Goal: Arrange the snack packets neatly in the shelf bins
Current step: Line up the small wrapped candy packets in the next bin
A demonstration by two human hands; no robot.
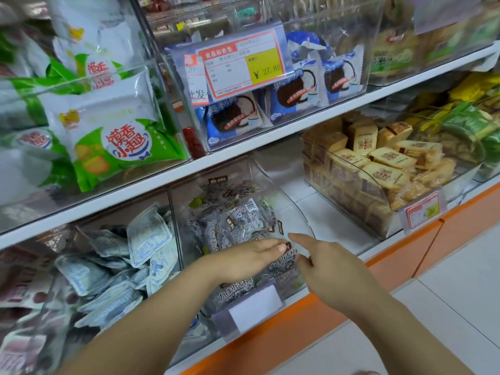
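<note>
A clear plastic bin (293, 204) on the lower shelf holds several dark plum snack packets (232, 220) with brown labels. My left hand (243, 259) lies flat on the packets at the bin's front, fingers together and pointing right. My right hand (322, 263) reaches in from the right over the bin's front edge, index finger stretched toward the packets, close to my left fingertips. Whether either hand grips a packet is hidden by the hands themselves.
Left of this bin is a bin of pale blue-white packets (121, 261). To the right stands a bin of tan cake packets (378, 169), with bare shelf (313, 209) between. The upper shelf carries green-white bags (113, 136), blue cookie packs (292, 93) and a price tag (243, 63).
</note>
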